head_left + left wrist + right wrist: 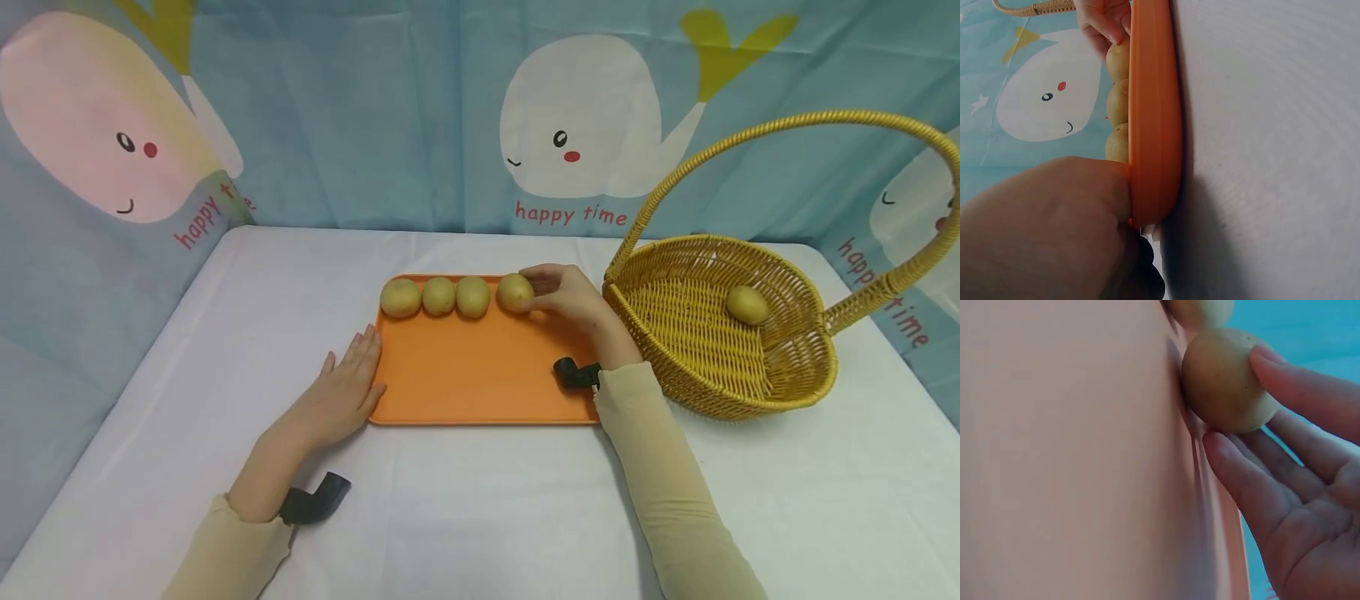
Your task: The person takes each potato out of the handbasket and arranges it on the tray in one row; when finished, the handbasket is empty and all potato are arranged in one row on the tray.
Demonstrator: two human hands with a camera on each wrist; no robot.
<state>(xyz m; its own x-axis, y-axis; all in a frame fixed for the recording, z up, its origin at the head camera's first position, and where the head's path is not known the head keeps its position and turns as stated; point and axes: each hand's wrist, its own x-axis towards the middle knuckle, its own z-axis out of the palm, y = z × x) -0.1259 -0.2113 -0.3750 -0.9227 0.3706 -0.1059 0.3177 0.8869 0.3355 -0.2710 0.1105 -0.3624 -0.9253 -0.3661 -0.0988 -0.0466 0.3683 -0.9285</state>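
Observation:
Along the far edge of an orange tray, three potatoes sit in a row: a left potato, a middle potato and a right potato. My right hand holds another potato between thumb and fingers, at the right end of that row. In the right wrist view this potato is low by the tray surface, with a neighbour potato just beyond. My left hand rests at the tray's left edge, fingers straight, thumb against the near-left corner.
A yellow wicker basket with a tall arched handle stands right of the tray, close to my right forearm. One potato lies inside it. White cloth covers the table, and a blue printed curtain hangs behind.

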